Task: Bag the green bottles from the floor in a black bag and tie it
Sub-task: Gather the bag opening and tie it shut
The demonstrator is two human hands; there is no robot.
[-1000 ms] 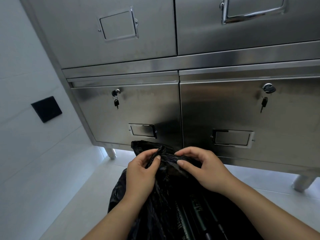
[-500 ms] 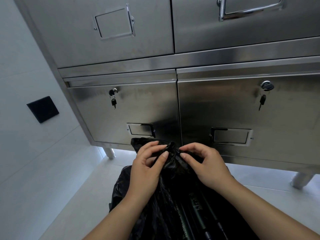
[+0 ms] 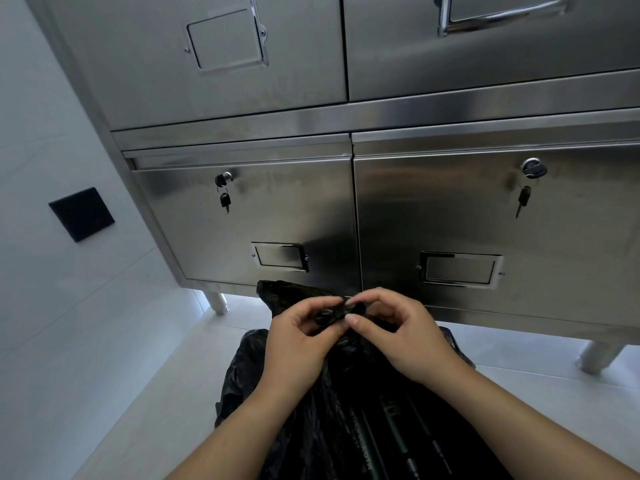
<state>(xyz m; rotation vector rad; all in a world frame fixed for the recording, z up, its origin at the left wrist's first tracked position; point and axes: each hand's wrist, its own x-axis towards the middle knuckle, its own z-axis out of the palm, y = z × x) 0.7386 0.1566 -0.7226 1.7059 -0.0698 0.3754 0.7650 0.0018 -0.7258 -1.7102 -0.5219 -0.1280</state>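
Note:
A black plastic bag [image 3: 311, 417] stands on the pale floor between my forearms. Dark green bottles [image 3: 391, 431] show faintly through its thin film near the bottom edge. My left hand [image 3: 298, 344] and my right hand [image 3: 401, 334] meet over the bag's gathered top. Both pinch the twisted black plastic between thumbs and fingertips, which touch at the middle. A loose flap of the bag sticks up behind my left hand.
A stainless steel cabinet [image 3: 450, 209] with drawers stands right ahead, on round legs [image 3: 216, 301]. Keys hang in two locks [image 3: 225, 199]. A white wall with a black square plate [image 3: 81, 214] runs along the left.
My hands have drawn closer together and risen a little, their fingertips now touching over the bag's bunched top. The view has tilted slightly.

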